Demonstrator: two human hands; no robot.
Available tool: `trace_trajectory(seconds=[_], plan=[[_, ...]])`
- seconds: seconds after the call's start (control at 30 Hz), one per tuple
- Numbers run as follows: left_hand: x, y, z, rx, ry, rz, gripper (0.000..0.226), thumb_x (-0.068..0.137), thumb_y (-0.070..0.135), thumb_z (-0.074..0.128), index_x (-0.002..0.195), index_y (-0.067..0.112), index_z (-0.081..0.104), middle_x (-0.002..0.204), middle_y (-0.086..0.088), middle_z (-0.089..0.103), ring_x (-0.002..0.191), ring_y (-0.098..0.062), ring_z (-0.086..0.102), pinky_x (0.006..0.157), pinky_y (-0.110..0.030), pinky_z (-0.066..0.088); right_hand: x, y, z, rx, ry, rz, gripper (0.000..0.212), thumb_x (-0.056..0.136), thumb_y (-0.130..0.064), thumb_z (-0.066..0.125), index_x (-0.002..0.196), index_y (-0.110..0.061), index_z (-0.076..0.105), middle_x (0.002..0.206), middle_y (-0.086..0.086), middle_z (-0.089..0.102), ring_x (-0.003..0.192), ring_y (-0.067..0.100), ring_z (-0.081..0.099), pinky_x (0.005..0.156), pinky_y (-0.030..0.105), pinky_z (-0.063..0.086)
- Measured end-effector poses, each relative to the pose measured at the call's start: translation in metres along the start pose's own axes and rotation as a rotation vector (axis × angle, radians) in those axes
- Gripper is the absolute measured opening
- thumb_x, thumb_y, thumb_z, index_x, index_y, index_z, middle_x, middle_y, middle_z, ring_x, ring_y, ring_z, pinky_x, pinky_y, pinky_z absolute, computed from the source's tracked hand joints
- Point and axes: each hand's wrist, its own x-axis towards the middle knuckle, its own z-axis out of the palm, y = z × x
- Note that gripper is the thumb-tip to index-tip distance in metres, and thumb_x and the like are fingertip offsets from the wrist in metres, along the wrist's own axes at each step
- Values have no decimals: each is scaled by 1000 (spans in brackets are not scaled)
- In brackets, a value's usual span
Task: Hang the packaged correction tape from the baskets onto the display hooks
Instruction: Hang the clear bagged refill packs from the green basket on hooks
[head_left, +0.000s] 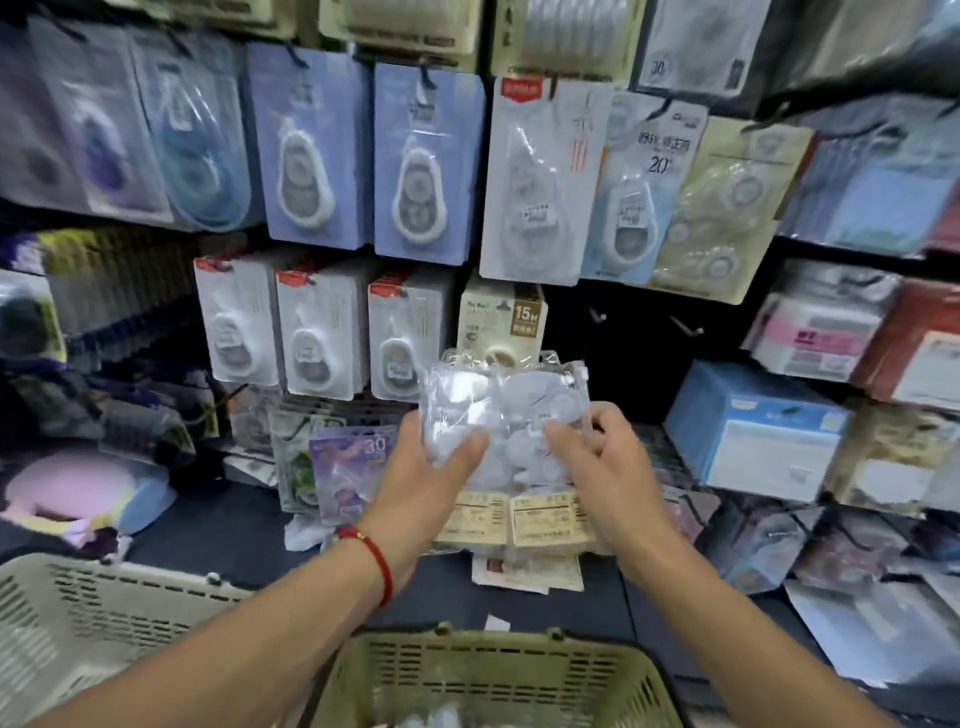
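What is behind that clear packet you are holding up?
Behind the clear packet hangs a beige pack marked 15M; its lower half is covered. Right of it, bare hooks on a dark panel.

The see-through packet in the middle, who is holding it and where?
Both hands hold the clear correction tape packets: the left hand grips the lower left edge, the right hand pinches the lower right edge.

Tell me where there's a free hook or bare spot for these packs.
Free: two bare hooks on the dark panel right of the 15M pack, left of the pink boxes. Also the dark ledge beside the white basket. Rows above are crowded. Both the left hand and right hand hold the packs.
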Motion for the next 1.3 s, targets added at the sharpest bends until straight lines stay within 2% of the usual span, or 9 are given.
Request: trace_trajectory(seconds=[0.23,0.3,0.4,0.6,0.87,1.03,1.1,1.2,1.3], plan=[[16,-4,-5,134,88,152,77,83,63,67,150,33,44,135,19,65,122,3,62,110,-33,52,37,0,-29,77,205,-59,21,87,-54,64,96,-35,61,95,23,71,85,46,68,82,62,56],[19,-6,-2,124,85,154,67,82,63,67,142,39,48,118,30,70,107,15,64,88,-11,55,44,5,-35,79,210,-69,15,92,-51,66,95,-37,62,89,23,70,69,35,63,69,55,54],[24,-6,2,108,94,132,50,80,64,66,125,48,53,108,39,68,99,16,65,74,-9,51,54,13,-38,46,207,-80,14,100,-45,65,98,-32,61,68,5,57,55,8,46,58,31,38],[29,-8,10,77,124,114,32,92,47,71,119,47,55,103,36,70,95,16,66,68,2,47,63,15,-34,71,243,-27,14,102,-42,64,104,-28,65,80,22,67,59,16,52,56,32,41],[29,-5,16,57,135,94,31,93,45,71,121,42,57,106,29,73,97,9,70,82,-15,51,68,15,-39,17,245,-44,18,101,-45,65,102,-28,72,87,-2,79,75,25,74,62,35,56],[27,-3,19,51,133,92,46,86,54,72,127,43,57,114,23,74,107,3,69,92,-22,53,70,25,-46,-309,216,34,52,104,-44,59,148,-18,51,134,-5,62,115,11,62,93,30,50],[26,-2,20,57,130,90,67,78,61,71,138,36,55,124,15,72,117,-6,68,105,-35,54,63,25,-44,-325,226,-11,43,103,-40,62,141,-22,57,134,-7,63,114,7,61,101,35,51],[26,-1,22,72,125,100,78,77,58,76,145,29,53,136,6,68,127,-14,64,113,-45,50,51,22,-30,-178,63,-22,19,96,-49,68,109,-37,72,102,-18,75,95,-4,68,93,37,59],[26,-5,24,65,103,99,68,76,54,81,135,31,59,126,9,74,116,-10,70,104,-39,57,38,16,-11,-125,-103,-5,44,77,-74,67,102,-38,74,98,-14,77,91,7,72,86,40,61]])
